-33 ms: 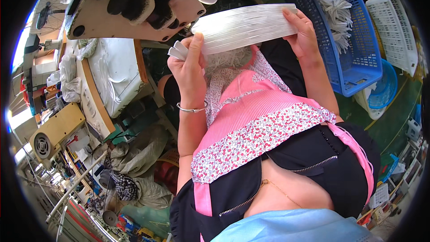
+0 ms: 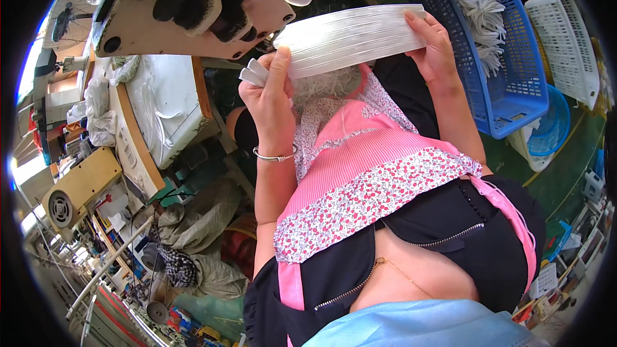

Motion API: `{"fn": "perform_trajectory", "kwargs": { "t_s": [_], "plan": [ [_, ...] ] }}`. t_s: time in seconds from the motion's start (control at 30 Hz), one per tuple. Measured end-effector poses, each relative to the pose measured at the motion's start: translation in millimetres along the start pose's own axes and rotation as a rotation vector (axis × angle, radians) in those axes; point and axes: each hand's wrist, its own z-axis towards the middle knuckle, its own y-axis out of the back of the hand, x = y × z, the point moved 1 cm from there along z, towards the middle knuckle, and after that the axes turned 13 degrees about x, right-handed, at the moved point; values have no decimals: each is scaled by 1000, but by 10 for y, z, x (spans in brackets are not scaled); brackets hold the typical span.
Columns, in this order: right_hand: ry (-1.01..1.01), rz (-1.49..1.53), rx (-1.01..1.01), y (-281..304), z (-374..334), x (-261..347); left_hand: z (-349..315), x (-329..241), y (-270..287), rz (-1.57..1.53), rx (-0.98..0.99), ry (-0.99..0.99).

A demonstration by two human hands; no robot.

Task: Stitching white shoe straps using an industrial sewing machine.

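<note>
A bundle of flat white strips (image 2: 353,35) is stretched nearly level between my hands, its strips lying side by side. My left hand (image 2: 268,96) grips the left end, thumb on top, and a few strip ends stick out beyond the fingers. At the right end my right hand (image 2: 436,45) pinches the bundle between thumb and fingers. Just below, a heap of loose white thread scraps (image 2: 328,85) lies on the pink patterned apron (image 2: 360,154) over my lap. What the strips are made of, I cannot tell.
A beige machine (image 2: 186,9) stands close above my left hand. Tied white strips (image 2: 482,16) lie in a blue basket (image 2: 514,119) on the right, near a white basket (image 2: 565,45) and a blue tub (image 2: 551,122). To the left is a white-topped table (image 2: 173,83) with loose strips.
</note>
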Motion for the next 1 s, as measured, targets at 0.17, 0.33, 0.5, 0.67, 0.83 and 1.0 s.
{"fn": "perform_trajectory", "kwargs": {
  "t_s": [0.17,0.33,0.5,0.67,0.83,1.0],
  "plan": [
    [17,-54,8,-26,45,49,6,-8,-19,21,-22,-20],
    [74,-71,55,-29,46,70,11,7,21,48,-4,-65],
    [77,-55,63,-5,57,29,10,-11,5,45,-19,-37],
    [110,-77,97,-45,52,26,1,-14,36,38,-41,-47],
    [133,-200,74,-189,3,164,24,-23,90,-15,2,-59],
    [202,-309,17,-287,-9,254,12,-33,19,44,-107,-84]
  ]
}}
